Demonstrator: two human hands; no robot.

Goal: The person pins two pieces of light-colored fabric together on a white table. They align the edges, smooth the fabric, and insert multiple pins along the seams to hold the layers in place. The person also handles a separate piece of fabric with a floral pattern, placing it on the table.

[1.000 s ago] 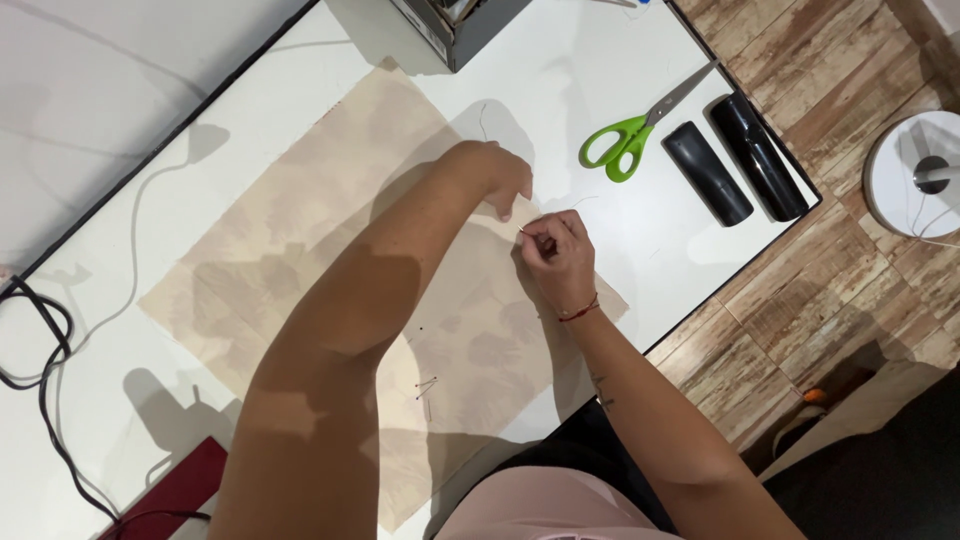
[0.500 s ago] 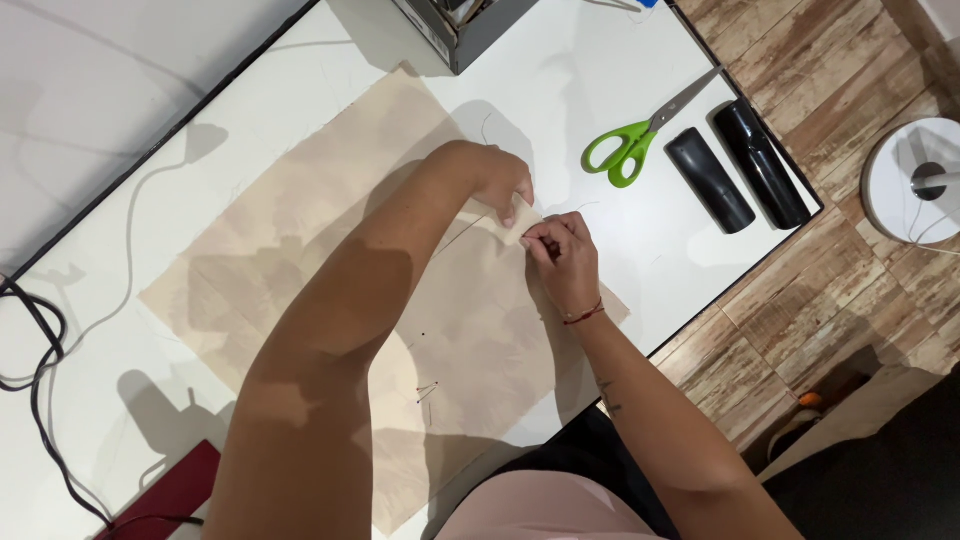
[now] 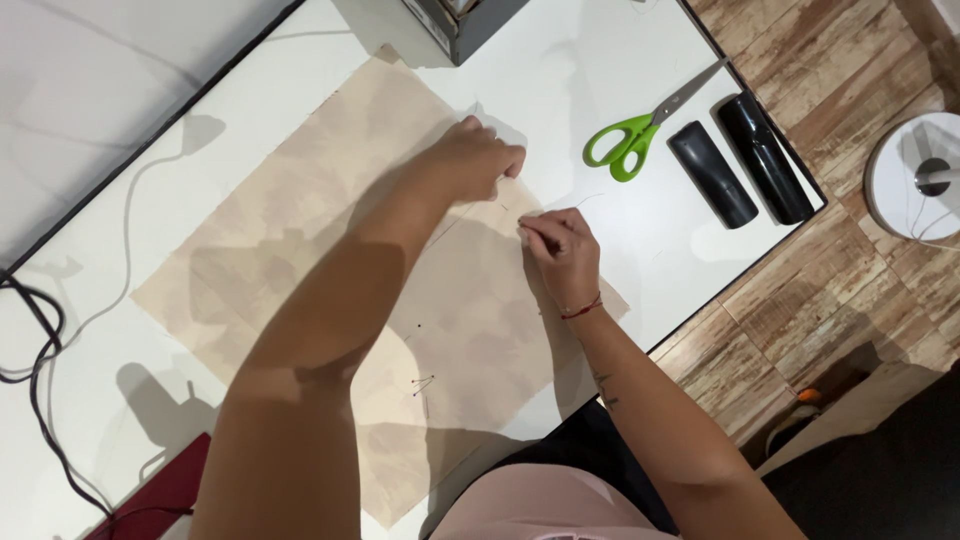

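A beige piece of fabric (image 3: pixel 290 230) with a faint leaf print lies flat on the white table (image 3: pixel 600 80). My left hand (image 3: pixel 478 160) presses its closed fingers on the fabric near its right edge. My right hand (image 3: pixel 562 246) sits just below and to the right, fingertips pinched together on something thin, too small to identify, at the fabric's edge. A few pins (image 3: pixel 422 382) stick in the fabric closer to me.
Green-handled scissors (image 3: pixel 640 130) lie right of my hands, beside two black cylinders (image 3: pixel 745 170). A grey machine base (image 3: pixel 465 22) stands at the table's far edge. Black cables (image 3: pixel 40 370) and a dark red object (image 3: pixel 160 490) are at the left. A white round stand (image 3: pixel 915 175) sits on the wooden floor.
My left hand has slid a little away from my right hand along the fabric edge. My right hand has stayed pinched in nearly the same spot.
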